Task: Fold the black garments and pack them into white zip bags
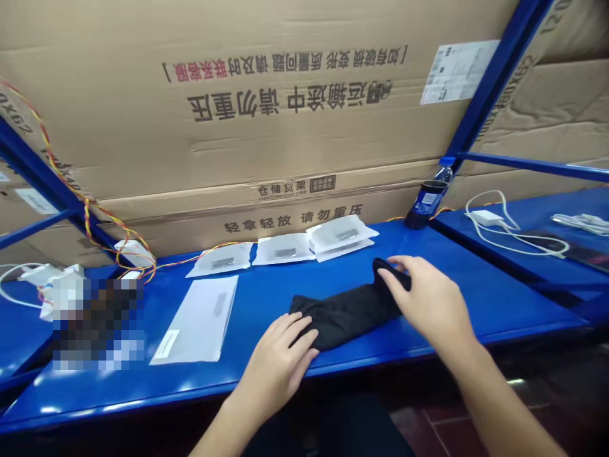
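A black folded cloth (345,314) lies along the front of the blue shelf; its exact kind does not show. My left hand (285,349) rests on the cloth's left end, fingers stretched out and pressing lightly on it. At the other end, my right hand (431,298) pinches the cloth between thumb and fingers, and that end is raised off the shelf. To the left of the cloth lies a flat white plastic bag (200,324) with a small label at its lower corner.
Behind the cloth, several white zip bags (285,249) line the back of the blue shelf (266,292). A dark cup (425,202) and a bottle (445,168) stand at the back right. White chargers (488,219), cables and twisted wires (88,216) lie at both sides. Cardboard (285,152) forms the back.
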`<state>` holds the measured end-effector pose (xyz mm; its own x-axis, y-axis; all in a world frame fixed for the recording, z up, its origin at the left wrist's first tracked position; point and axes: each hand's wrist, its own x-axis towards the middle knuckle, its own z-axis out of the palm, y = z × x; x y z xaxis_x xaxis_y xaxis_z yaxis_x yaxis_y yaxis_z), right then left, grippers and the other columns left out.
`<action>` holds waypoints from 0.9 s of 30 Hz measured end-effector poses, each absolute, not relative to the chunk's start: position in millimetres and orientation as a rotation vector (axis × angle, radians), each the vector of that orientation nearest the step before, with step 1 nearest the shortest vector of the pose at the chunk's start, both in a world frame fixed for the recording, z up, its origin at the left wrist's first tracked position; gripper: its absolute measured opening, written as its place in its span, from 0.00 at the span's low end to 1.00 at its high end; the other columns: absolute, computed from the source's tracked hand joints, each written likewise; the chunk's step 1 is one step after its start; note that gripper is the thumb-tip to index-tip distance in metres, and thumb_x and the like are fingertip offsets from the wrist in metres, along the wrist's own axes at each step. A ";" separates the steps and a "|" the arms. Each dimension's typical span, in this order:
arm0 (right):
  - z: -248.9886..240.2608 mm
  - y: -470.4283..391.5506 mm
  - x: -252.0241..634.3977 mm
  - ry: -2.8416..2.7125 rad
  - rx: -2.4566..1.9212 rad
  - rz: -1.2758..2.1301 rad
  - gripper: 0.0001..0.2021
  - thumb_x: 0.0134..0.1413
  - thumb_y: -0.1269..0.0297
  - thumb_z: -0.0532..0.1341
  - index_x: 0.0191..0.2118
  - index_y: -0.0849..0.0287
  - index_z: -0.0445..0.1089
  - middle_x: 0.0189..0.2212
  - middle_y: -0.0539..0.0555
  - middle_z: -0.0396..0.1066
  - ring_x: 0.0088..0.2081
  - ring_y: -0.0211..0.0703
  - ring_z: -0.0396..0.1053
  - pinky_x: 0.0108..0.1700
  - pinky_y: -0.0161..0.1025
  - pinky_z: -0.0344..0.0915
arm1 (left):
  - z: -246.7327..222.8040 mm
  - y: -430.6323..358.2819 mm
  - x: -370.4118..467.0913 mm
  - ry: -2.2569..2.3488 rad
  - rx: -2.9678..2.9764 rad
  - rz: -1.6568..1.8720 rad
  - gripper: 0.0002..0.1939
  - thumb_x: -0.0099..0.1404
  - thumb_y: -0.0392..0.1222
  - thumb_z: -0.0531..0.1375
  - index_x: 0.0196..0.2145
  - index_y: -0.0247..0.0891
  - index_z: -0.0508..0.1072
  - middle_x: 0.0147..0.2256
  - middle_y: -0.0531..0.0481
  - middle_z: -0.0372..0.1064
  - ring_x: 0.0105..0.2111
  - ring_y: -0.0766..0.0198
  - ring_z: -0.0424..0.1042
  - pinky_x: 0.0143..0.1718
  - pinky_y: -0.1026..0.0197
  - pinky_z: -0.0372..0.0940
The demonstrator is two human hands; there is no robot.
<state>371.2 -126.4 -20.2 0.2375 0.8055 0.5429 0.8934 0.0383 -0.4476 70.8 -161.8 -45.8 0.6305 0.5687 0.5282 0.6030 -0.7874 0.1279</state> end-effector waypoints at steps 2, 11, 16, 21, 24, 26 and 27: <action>-28.4 -143.0 338.5 -1.771 -1.630 -0.145 0.17 0.70 0.50 0.56 0.49 0.55 0.76 0.43 0.62 0.79 0.46 0.61 0.75 0.46 0.53 0.71 | -49.4 -163.7 69.8 -1.011 -2.774 -0.864 0.15 0.77 0.39 0.58 0.57 0.38 0.77 0.57 0.38 0.77 0.60 0.46 0.75 0.60 0.40 0.74; -57.4 -148.0 350.6 -1.520 -1.884 -0.194 0.23 0.67 0.42 0.55 0.39 0.58 0.75 0.37 0.63 0.78 0.40 0.61 0.74 0.41 0.52 0.68 | -48.5 -184.0 47.3 -1.012 -2.682 -0.922 0.18 0.78 0.38 0.56 0.62 0.40 0.74 0.59 0.39 0.75 0.63 0.47 0.72 0.60 0.43 0.74; -58.5 -142.2 365.8 -1.513 -2.059 0.194 0.19 0.57 0.41 0.61 0.31 0.52 0.67 0.31 0.57 0.76 0.36 0.58 0.75 0.35 0.47 0.65 | -54.0 -188.3 44.7 -1.038 -2.651 -0.925 0.16 0.79 0.39 0.55 0.59 0.38 0.75 0.57 0.39 0.77 0.60 0.47 0.75 0.56 0.45 0.77; -27.3 -137.4 353.1 -1.320 -1.909 0.078 0.15 0.57 0.48 0.64 0.40 0.53 0.69 0.35 0.56 0.78 0.34 0.55 0.75 0.34 0.45 0.65 | -58.9 -190.5 50.1 -1.031 -2.687 -0.941 0.17 0.79 0.39 0.55 0.60 0.38 0.75 0.59 0.39 0.76 0.60 0.47 0.74 0.56 0.43 0.76; -15.8 -145.1 313.6 -1.394 -1.620 -0.172 0.12 0.63 0.55 0.62 0.47 0.56 0.71 0.38 0.58 0.78 0.39 0.55 0.76 0.41 0.48 0.69 | -59.7 -189.1 58.3 -1.046 -2.701 -0.965 0.16 0.78 0.39 0.56 0.59 0.38 0.75 0.58 0.39 0.77 0.57 0.48 0.76 0.55 0.43 0.76; -21.0 -157.6 276.8 -1.575 -1.406 -0.249 0.10 0.69 0.62 0.58 0.50 0.58 0.72 0.40 0.59 0.78 0.42 0.55 0.75 0.47 0.51 0.71 | -60.2 -188.4 64.1 -1.075 -2.692 -0.986 0.16 0.78 0.39 0.57 0.59 0.37 0.75 0.56 0.39 0.78 0.55 0.47 0.78 0.53 0.43 0.77; -26.9 -165.3 258.7 -1.665 -1.338 -0.247 0.10 0.70 0.65 0.56 0.51 0.58 0.72 0.41 0.60 0.79 0.43 0.54 0.75 0.47 0.51 0.71 | -60.7 -188.8 66.1 -1.084 -2.690 -1.006 0.16 0.77 0.38 0.56 0.59 0.36 0.75 0.54 0.39 0.79 0.54 0.47 0.78 0.53 0.43 0.77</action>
